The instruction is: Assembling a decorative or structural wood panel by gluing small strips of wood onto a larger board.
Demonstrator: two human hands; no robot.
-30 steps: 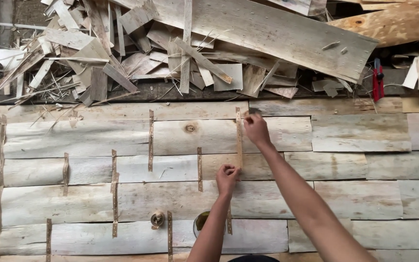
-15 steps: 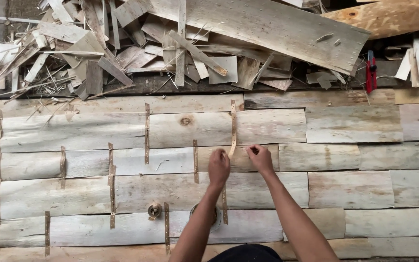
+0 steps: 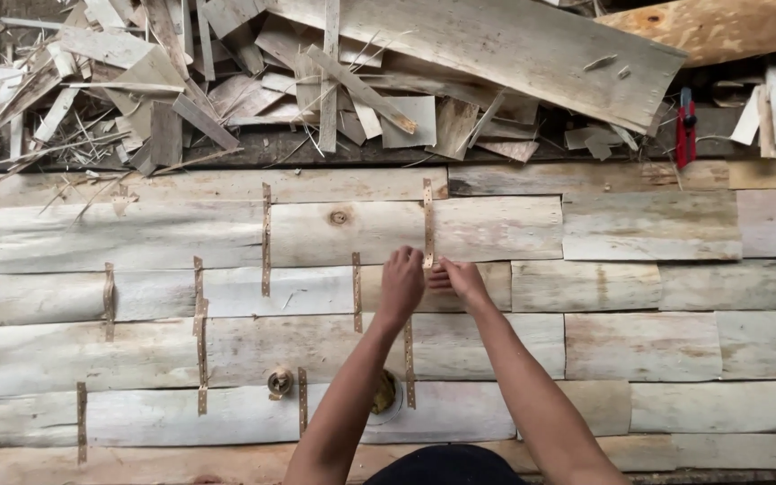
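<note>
Pale wood veneer sheets (image 3: pixel 145 235) lie side by side in rows on a flat bench, joined by narrow brown tape strips. Both my hands meet at the lower end of one vertical tape strip (image 3: pixel 427 216) near the middle. My left hand (image 3: pixel 402 280) rests on the veneer with fingers curled just left of the strip. My right hand (image 3: pixel 456 277) pinches the tape's lower end right beside it. Below my hands another tape strip (image 3: pixel 409 364) runs down between two sheets.
A heap of veneer scraps and offcuts (image 3: pixel 316 81) fills the far side of the bench. A red-handled tool (image 3: pixel 685 135) lies at the far right. A small tape roll (image 3: pixel 279 383) and a round container (image 3: pixel 384 393) sit near my left arm.
My right hand has slid down the vertical tape strip from its top end to its lower end. My left hand moved up and right to meet it.
</note>
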